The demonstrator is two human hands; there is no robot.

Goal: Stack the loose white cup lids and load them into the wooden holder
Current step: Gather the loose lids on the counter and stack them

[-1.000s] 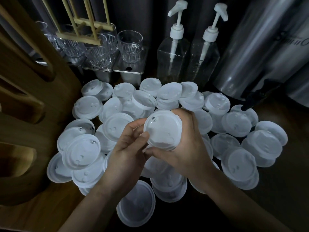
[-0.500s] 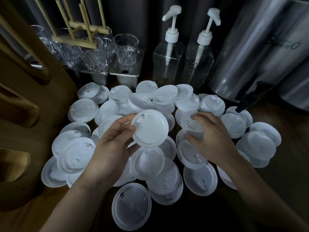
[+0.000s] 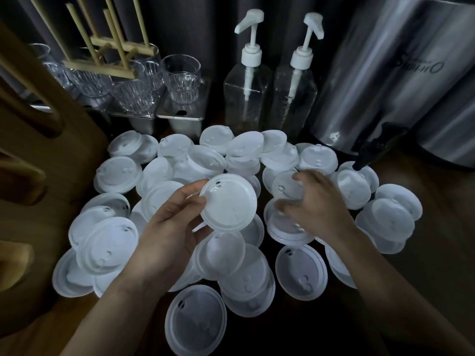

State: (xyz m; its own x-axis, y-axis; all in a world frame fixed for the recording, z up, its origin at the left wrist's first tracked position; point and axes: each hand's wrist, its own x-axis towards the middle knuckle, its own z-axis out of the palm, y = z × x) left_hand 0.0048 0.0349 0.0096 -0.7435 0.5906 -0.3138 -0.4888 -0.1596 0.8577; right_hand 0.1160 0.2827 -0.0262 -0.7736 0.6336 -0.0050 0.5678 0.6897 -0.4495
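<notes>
The wooden holder point(image 3: 38, 155) waits at nine o'clock. The left grip point(image 3: 167, 227) pinches one lid point(image 3: 228, 202) at centre, raised probably as the stack's base. At three o'clock the blurred right grip point(image 3: 318, 206) reaches onto loose lids point(image 3: 282, 185) covering the surface point(image 3: 442, 265); whether it is clenched or not is unclear.

The lids point(image 3: 117, 173) are plain white, pale against the dark brown table point(image 3: 437, 227). The wooden holder point(image 3: 38, 150) is warm brown. 2 pump bottles point(image 3: 246, 98) are clear with white pumps; the glasses point(image 3: 182, 80) are clear and ribbed. The urn point(image 3: 372, 73) is brushed silver, its tap point(image 3: 370, 152) black.
</notes>
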